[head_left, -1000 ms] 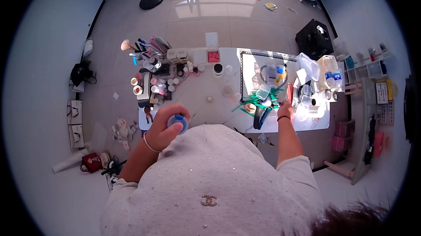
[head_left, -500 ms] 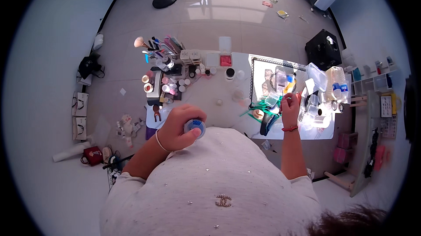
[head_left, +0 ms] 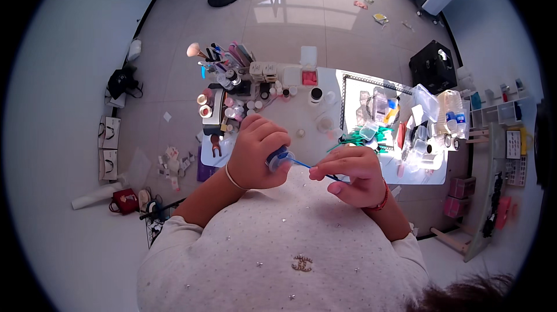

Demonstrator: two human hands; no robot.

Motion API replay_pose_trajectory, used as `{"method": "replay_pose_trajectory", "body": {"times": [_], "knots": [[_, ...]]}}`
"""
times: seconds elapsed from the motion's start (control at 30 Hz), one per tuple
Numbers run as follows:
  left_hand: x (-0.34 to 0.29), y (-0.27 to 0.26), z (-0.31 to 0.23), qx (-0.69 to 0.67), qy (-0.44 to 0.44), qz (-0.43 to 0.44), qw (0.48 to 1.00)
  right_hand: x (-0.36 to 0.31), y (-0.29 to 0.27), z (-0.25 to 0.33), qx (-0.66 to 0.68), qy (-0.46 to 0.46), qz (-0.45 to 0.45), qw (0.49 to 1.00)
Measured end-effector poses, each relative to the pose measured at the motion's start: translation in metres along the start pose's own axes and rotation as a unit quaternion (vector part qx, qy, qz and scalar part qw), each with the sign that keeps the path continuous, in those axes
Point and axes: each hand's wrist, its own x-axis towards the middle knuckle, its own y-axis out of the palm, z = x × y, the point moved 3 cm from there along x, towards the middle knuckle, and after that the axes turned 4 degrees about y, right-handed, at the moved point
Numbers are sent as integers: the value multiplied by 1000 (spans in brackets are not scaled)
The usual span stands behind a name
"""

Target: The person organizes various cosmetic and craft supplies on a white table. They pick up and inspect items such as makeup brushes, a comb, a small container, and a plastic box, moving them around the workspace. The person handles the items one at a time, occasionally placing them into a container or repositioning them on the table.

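In front of my chest my left hand [head_left: 255, 152] is closed around a small round container [head_left: 274, 162], clear with dark blue on it. A thin blue stick [head_left: 300, 164] runs from the container's mouth to my right hand [head_left: 354, 176], whose fingers and thumb pinch it. The stick's near end reaches the container; whether it is inside cannot be made out. Beyond the hands, a small pale pot [head_left: 300, 133] sits on the white table [head_left: 290, 116]. Several green sticks [head_left: 348, 137] lie just past my right hand.
Jars and bottles crowd the table's left side, beside a holder of brushes and files [head_left: 223, 57]. A black-edged board [head_left: 348, 103] and clear plastic tubs [head_left: 426, 100] cover the right. An open box with pink contents [head_left: 309, 77] is at the far edge. A black case [head_left: 432, 65] stands on the floor.
My right hand has come from the clutter on the right side of the table to the container, now with a blue stick. My left hand has shifted slightly right and tilted the container.
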Motion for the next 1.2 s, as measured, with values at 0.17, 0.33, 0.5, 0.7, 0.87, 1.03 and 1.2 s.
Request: {"method": "replay_pose_trajectory", "body": {"times": [0.17,0.33,0.5,0.7,0.87,1.03,1.2], "knots": [[-1,-6,2,-11,-5,-6,1000,5,11,-2,-48,-9,0,999],[-3,-5,1,11,-2,7,1000,10,17,-3,-89,16,32,995],[-3,1,1,-28,-27,28,999,18,26,-4,-19,8,27,999],[-22,9,15,-380,-265,41,885,13,23,-6,37,61,14,997],[-24,15,17,-449,-290,80,841,19,25,-8,-121,50,-58,990],[-12,23,4,-452,-210,153,853,18,31,-22,-110,81,-73,988],[-4,14,-5,-286,-115,200,930,12,30,-34,-66,156,-70,983]]}}
